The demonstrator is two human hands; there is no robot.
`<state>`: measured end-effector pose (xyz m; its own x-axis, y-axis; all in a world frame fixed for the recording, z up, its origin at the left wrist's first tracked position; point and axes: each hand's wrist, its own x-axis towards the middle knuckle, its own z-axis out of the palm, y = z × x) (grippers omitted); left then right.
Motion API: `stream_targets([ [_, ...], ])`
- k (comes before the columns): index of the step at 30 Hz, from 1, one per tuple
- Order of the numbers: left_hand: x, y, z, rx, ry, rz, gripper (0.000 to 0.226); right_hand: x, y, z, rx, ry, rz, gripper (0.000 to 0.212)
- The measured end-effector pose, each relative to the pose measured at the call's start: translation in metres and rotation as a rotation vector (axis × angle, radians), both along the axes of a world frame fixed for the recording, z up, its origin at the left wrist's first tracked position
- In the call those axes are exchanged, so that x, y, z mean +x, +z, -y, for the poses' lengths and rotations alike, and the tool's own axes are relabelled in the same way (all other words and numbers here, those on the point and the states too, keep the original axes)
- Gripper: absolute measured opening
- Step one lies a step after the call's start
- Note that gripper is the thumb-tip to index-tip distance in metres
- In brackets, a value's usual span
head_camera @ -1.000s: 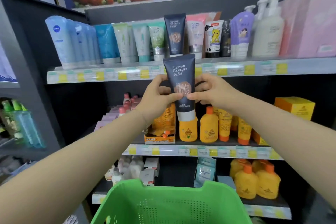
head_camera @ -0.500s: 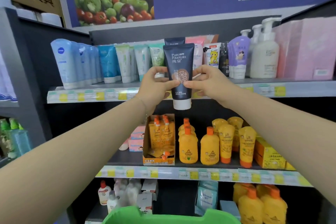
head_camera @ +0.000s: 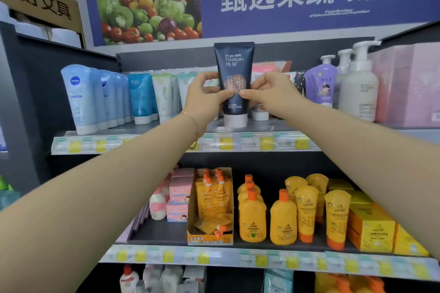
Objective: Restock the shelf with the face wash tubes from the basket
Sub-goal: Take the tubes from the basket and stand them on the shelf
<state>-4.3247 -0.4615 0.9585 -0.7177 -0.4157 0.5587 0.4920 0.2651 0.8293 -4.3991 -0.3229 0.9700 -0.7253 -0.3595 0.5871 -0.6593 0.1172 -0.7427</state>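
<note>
A dark navy face wash tube (head_camera: pixel 234 71) with a white cap stands upright, cap down, at the front of the top shelf (head_camera: pixel 152 144). My left hand (head_camera: pixel 205 98) grips its left side and my right hand (head_camera: pixel 269 93) grips its right side, thumbs on the label. The cap sits at or just above the shelf surface; I cannot tell whether it touches. Light blue, teal and green tubes (head_camera: pixel 142 97) line the shelf to the left. The basket is out of view.
White and purple pump bottles (head_camera: pixel 357 88) and pink boxes (head_camera: pixel 409 83) stand on the top shelf to the right. Yellow bottles and tubes (head_camera: pixel 283 216) fill the shelf below. A blue banner with vegetables hangs above.
Both hands have raised the navy tube from below the top shelf's edge up to its surface. My view has tilted up, and the green basket has dropped out of sight.
</note>
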Motion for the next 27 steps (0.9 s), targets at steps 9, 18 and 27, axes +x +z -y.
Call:
stream_targets([
  [9,-0.049,-0.003,0.025,-0.074,0.054,-0.023,0.038,-0.031,-0.007,0.033,-0.016,-0.141,-0.07,0.028],
  [18,-0.084,-0.019,0.038,-0.115,0.058,0.005,0.045,-0.044,-0.03,0.039,0.047,-0.196,-0.12,0.034],
  [27,-0.094,-0.02,0.046,-0.167,0.08,0.071,0.048,-0.048,-0.036,0.044,0.035,-0.224,-0.137,0.032],
])
